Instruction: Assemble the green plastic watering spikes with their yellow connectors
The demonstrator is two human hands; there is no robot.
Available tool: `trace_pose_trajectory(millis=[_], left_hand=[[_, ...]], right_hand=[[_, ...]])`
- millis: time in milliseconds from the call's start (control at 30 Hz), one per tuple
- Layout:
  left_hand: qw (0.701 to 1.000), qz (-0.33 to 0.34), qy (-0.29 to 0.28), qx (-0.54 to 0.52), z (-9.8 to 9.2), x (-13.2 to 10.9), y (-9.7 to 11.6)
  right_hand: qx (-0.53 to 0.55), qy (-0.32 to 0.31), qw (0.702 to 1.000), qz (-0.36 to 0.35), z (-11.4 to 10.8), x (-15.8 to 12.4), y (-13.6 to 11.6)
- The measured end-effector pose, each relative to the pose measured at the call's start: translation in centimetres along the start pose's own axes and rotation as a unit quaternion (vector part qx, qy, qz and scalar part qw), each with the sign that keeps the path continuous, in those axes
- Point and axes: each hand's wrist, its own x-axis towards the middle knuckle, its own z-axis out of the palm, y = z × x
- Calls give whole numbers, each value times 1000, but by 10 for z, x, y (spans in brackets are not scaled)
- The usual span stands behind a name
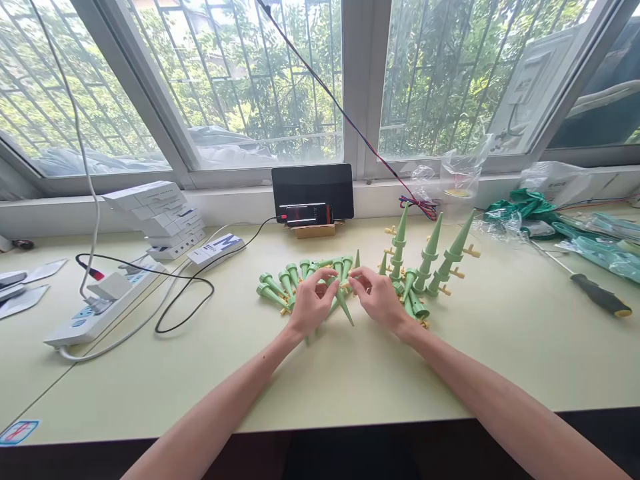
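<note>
Near the middle of the table, my left hand (313, 300) has its fingers closed on a green spike (344, 308), whose tip slants down to the right. My right hand (377, 295) is pinched beside the spike's yellow part; whatever lies between its fingertips is too small to make out. Several green spikes (286, 280) with yellow fittings lie fanned out behind and left of my left hand. Just right of my right hand, tall stacks of green spikes (429, 253) stand upright with yellow valves sticking out, and a few loose ones (410, 297) lie at their foot.
A power strip (107, 300) with cables and stacked white boxes (163, 217) occupy the left. A black tablet (313, 187) and a phone (309, 214) stand at the back. A screwdriver (600, 293) and green plastic bags (605, 250) lie at the right.
</note>
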Motion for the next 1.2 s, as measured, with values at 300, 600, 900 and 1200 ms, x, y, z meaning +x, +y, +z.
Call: trace_pose_trajectory(millis=[300, 600, 900, 1200], left_hand=[[999, 12, 39, 35, 0, -1, 0], [995, -11, 86, 58, -2, -2, 1], [996, -1, 62, 67, -1, -4, 0], [996, -6, 64, 65, 0, -1, -1]], right_hand=[[-18, 25, 1000, 3, -1, -1, -7], [-61, -95, 993, -40, 2, -4, -2], [-63, -136, 987, -58, 5, -6, -2], [-12, -78, 996, -35, 8, -7, -5]])
